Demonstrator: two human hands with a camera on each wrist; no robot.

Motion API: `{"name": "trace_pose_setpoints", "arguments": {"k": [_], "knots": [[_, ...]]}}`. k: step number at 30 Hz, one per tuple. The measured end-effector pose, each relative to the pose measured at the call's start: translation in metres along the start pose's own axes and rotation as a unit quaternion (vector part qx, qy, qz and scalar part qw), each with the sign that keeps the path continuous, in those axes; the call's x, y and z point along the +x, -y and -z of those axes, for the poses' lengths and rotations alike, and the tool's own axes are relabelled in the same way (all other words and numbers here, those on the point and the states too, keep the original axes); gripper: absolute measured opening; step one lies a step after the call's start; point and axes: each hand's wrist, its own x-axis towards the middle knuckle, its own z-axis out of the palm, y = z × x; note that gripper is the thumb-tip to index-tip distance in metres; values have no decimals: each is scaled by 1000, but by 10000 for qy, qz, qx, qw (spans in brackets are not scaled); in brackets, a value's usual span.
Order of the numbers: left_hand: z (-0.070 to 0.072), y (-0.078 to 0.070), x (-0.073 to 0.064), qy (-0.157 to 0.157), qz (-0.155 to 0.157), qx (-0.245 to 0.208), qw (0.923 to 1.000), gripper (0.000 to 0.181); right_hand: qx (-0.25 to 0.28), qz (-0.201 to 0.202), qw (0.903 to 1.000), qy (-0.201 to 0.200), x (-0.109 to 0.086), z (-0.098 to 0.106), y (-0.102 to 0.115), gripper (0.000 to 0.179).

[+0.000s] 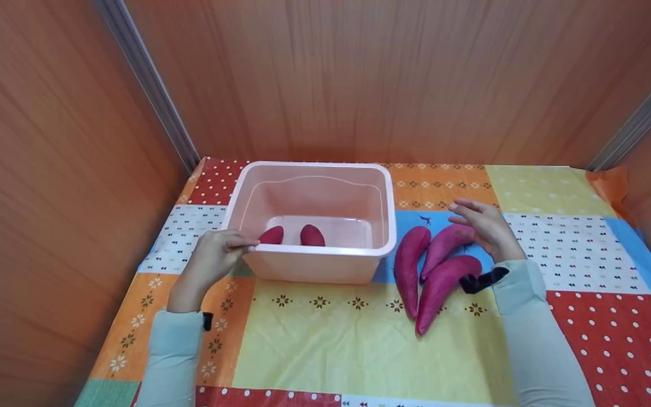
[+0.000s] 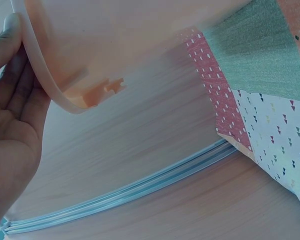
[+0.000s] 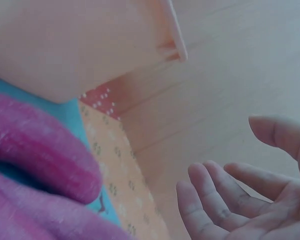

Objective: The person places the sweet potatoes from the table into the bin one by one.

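A pale pink plastic bin (image 1: 314,265) stands upright on the table, with two sweet potatoes (image 1: 312,236) showing inside, partly hidden by its front wall. My left hand (image 1: 215,257) pinches the bin's rim near the front left corner; the left wrist view shows the thumb on one side of the rim and fingers on the other. Three long, curved, magenta sweet potatoes (image 1: 444,288) lie close together to the right of the bin. Over their far right end is my right hand (image 1: 486,229), palm turned toward the bin, fingers slightly bent and holding nothing.
A patchwork-print cloth (image 1: 370,350) covers the table. Wood-grain panels (image 1: 393,79) enclose the back and both sides, with metal strips (image 1: 150,85) at the corners. A piece of orange cloth (image 1: 611,189) bunches up at the back right.
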Motion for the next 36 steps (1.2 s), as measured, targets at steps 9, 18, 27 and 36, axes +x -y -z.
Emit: {"name": "trace_pose_setpoints", "arguments": {"k": [9, 18, 27, 36], "knots": [[1, 0, -1, 42, -29, 70, 10000, 18, 121, 109, 9989, -438, -14, 14, -30, 76], [-1, -1, -2, 33, -24, 6, 10000, 19, 97, -146, 9960, -872, -27, 21, -60, 80], [-1, -1, -2, -83, -135, 166, 9997, 18, 475, -572, 9894, -1250, -33, 27, -88, 79], [0, -1, -2, -53, -73, 103, 9999, 18, 680, -751, 9877, -1189, -35, 26, -102, 80]]}}
